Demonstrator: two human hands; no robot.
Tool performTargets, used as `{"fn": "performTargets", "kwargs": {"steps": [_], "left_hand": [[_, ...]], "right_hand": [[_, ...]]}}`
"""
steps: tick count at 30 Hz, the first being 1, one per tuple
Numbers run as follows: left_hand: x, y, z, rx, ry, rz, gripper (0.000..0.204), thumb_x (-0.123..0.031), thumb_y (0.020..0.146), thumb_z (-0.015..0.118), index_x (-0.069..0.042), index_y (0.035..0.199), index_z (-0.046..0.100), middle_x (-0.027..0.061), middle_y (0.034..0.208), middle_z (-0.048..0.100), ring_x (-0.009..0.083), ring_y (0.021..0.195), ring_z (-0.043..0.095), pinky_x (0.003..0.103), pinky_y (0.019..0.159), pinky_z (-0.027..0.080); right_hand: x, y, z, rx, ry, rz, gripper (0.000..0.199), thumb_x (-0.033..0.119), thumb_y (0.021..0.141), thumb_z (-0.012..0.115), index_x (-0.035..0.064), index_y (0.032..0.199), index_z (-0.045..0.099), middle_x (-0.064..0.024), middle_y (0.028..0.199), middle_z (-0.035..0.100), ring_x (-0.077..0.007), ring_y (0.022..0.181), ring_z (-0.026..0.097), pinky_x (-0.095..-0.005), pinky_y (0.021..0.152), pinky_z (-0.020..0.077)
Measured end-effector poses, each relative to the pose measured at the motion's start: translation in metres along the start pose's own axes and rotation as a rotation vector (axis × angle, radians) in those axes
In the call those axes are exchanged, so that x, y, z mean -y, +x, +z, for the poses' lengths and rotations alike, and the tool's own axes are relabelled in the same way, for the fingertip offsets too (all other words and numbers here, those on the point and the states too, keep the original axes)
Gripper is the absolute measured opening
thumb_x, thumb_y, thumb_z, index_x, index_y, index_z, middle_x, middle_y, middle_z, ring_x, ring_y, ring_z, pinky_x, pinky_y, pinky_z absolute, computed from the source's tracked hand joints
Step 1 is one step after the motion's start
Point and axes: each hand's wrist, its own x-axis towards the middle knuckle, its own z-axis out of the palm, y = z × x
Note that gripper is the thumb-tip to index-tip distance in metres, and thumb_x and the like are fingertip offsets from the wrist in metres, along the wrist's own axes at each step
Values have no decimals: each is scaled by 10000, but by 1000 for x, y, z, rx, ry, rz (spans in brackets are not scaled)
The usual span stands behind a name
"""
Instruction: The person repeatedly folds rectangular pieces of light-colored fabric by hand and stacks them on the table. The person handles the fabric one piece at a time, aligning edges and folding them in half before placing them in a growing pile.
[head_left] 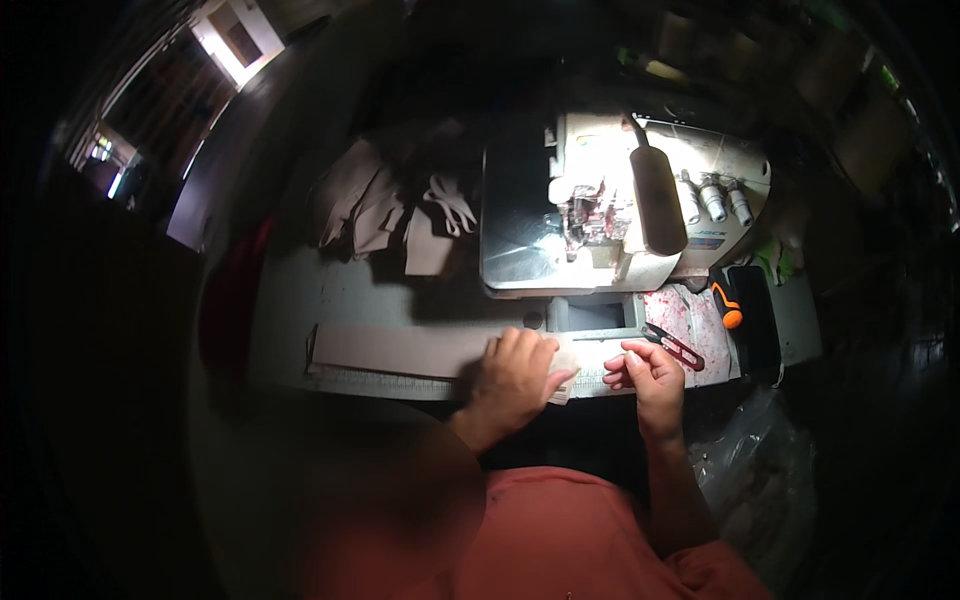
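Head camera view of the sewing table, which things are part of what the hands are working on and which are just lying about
In hand:
left hand flat on the long beige fabric strip
right hand pinching the strip's end
ruler along the table edge under the strip

Lying about:
red thread snips
orange-handled tool
pile of cut fabric pieces
sewing machine, lit, nothing under its needle

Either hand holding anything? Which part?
Left hand presses flat on the right end of the beige fabric strip. Right hand pinches red thread snips by their handle end.
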Motion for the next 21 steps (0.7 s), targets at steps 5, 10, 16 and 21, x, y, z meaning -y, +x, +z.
{"fn": "performTargets", "kwargs": {"steps": [5, 10, 16, 21], "left_hand": [[19, -25, 40, 6, -111, -129, 113, -170, 735, 538, -71, 764, 492, 68, 745, 457, 227, 738, 438, 348, 654, 335], [10, -21, 40, -71, -16, -123, 90, -145, 750, 508, -66, 718, 480, 64, 749, 460, 228, 737, 438, 349, 649, 333], [27, -21, 38, -194, -496, -186, 64, -80, 741, 521, -24, 765, 500, 89, 790, 504, 262, 735, 471, 354, 652, 368], [6, -35, 14, -454, -576, -339, 67, -59, 777, 514, 2, 770, 487, 123, 750, 494, 254, 734, 488, 318, 654, 396]], "right_hand": [[11, -3, 11, 44, -76, -18, 171, 55, 837, 429, -38, 965, 496, -107, 774, 581, -114, 636, 552, -208, 579, 446], [5, 1, 18, 85, -68, 28, 166, 63, 835, 432, -35, 954, 494, -117, 774, 582, -137, 620, 568, -221, 555, 457], [11, 5, 28, 119, -146, 133, 201, 120, 822, 481, -28, 955, 510, -78, 781, 573, -96, 614, 534, -195, 532, 425], [5, 21, 69, 326, -309, 63, 137, 118, 809, 504, -15, 840, 508, -45, 685, 547, -86, 579, 509, -190, 516, 412]]}}
